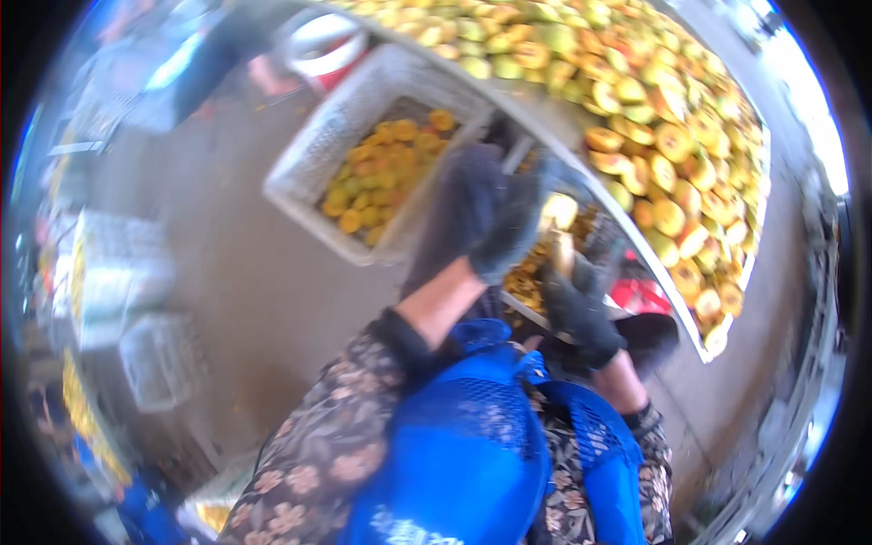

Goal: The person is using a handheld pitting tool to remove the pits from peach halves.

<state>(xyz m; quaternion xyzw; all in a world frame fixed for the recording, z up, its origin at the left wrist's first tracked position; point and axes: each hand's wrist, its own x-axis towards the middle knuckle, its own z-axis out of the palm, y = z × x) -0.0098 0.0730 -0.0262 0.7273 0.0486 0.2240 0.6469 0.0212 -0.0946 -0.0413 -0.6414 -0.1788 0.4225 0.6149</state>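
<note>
My left hand [510, 229], in a dark glove and smeared by motion, is closed at a pale yellow peach half [559, 212]. Just below it, my right hand [581, 313], gloved too, grips a tool by its light, rod-like handle [563, 254]. The tool's working end is not clear against the fruit. Under both hands, a container of small brownish-yellow pieces [527, 283] shows between my knees.
A raised white-edged table [649, 243] carries a heap of halved peaches [668, 145]. Left of my knee stands a white crate [309, 173] with peach halves inside. A red-and-white bucket [327, 50] is behind it. Stacked white crates [123, 272] stand far left.
</note>
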